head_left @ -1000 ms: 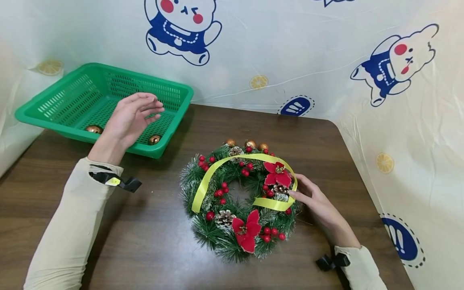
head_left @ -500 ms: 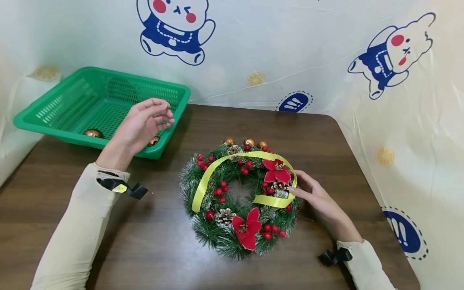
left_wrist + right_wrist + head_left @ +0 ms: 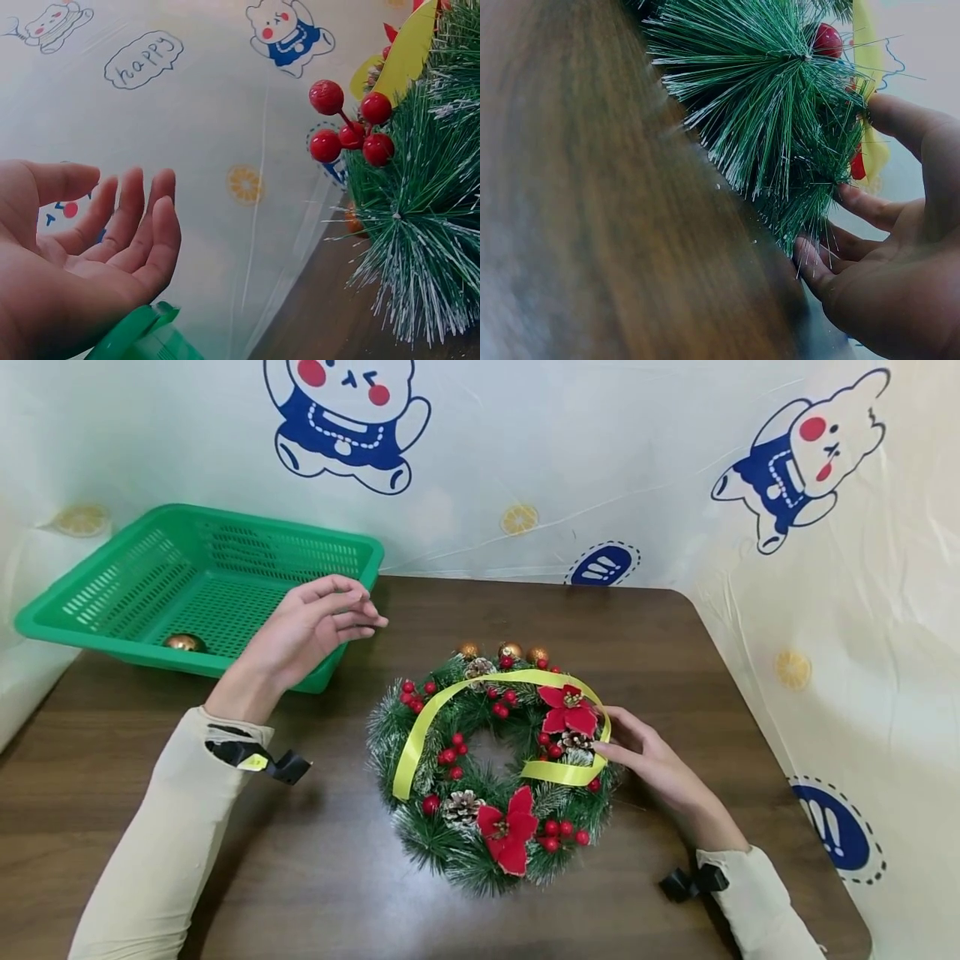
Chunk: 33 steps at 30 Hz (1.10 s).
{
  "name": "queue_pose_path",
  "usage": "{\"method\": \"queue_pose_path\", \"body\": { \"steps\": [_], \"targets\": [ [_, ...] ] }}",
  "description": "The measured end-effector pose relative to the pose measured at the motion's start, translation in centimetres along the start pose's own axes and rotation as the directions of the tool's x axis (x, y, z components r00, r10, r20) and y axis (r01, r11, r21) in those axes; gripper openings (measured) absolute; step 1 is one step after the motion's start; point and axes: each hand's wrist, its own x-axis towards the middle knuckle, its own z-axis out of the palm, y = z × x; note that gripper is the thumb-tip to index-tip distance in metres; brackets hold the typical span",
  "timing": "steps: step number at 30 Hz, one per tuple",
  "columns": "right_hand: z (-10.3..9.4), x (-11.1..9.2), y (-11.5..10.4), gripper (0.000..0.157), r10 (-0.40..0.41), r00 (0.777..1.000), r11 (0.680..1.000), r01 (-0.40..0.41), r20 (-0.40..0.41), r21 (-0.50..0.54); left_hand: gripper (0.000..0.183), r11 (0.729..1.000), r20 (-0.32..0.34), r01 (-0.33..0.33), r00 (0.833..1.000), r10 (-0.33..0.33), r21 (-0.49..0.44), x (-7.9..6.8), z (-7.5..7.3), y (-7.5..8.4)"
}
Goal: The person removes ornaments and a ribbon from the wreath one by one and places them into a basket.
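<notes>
A green Christmas wreath with red berries, pine cones, red poinsettias and small gold balls lies flat on the table. A yellow ribbon curves loosely across its top. At the wreath's right rim, my right hand grips the edge, thumb by the ribbon and fingers at the outer side; the right wrist view shows fingertips among the needles. My left hand hovers before the right end of the green basket, palm turned toward the wreath. Its fingers are loosely bent and hold nothing, as the left wrist view shows.
Inside the basket lies a gold bell; my left forearm and hand hide part of the basket's front rim. The brown wooden table meets a printed curtain at the back and right.
My left hand has moved right and slightly down, away from the basket's middle, and now covers the second bell. My right hand stays at the wreath's rim. The view has shifted slightly.
</notes>
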Motion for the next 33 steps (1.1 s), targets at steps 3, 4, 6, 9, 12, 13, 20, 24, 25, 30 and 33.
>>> {"method": "queue_pose_path", "body": {
  "steps": [3,4,6,9,12,13,20,24,25,30,33],
  "targets": [
    [-0.1,0.1,-0.1,0.048,0.01,1.0,1.0,-0.01,0.004,-0.005,0.018,1.0,0.002,0.0,1.0,0.0,0.021,0.0,0.2,-0.1],
    [-0.1,0.0,0.0,0.048,0.011,1.0,1.0,-0.011,0.001,-0.004,0.018,1.0,0.001,-0.001,1.0,0.001,0.03,0.1,0.3,-0.1],
    [-0.1,0.0,-0.1,0.048,0.011,1.0,1.0,-0.011,-0.006,-0.003,0.019,0.999,0.0,-0.003,1.0,0.003,0.043,0.1,0.6,-0.2],
    [-0.1,0.0,-0.1,0.048,0.014,1.0,1.0,-0.014,-0.01,-0.002,0.02,0.998,0.01,0.0,1.0,0.0,0.057,0.1,1.1,-0.3],
    [0.0,-0.1,-0.2,0.048,0.023,1.0,1.0,-0.023,-0.007,0.004,0.022,0.997,0.024,0.022,0.999,-0.024,0.076,0.1,1.7,-0.8],
    [0.0,-0.2,-0.2,0.048,0.024,1.0,1.0,-0.024,-0.006,0.008,0.022,0.996,0.027,0.03,0.999,-0.032,0.08,0.1,1.9,-1.0],
    [0.2,-0.3,0.1,0.048,0.019,1.0,1.0,-0.019,-0.007,-0.001,0.027,0.986,0.005,0.091,0.996,-0.092,0.141,0.4,3.2,-3.4],
    [0.0,-0.3,0.3,0.05,0.014,1.0,1.0,-0.014,-0.008,-0.014,0.031,0.971,-0.007,0.13,0.991,-0.132,0.2,0.7,3.8,-5.0],
    [0.0,-0.3,0.4,0.051,0.009,1.0,1.0,-0.009,-0.006,-0.018,0.032,0.968,-0.006,0.137,0.99,-0.139,0.212,0.8,3.9,-5.3],
    [0.1,-0.2,0.3,0.053,-0.02,1.0,0.999,0.021,0.013,-0.032,0.037,0.952,-0.007,0.185,0.982,-0.189,0.244,1.1,4.1,-6.3],
    [0.1,-0.2,0.1,0.053,-0.025,0.999,0.999,0.025,0.021,-0.033,0.041,0.944,-0.005,0.226,0.973,-0.231,0.239,1.3,3.8,-6.8]
  ]
}}
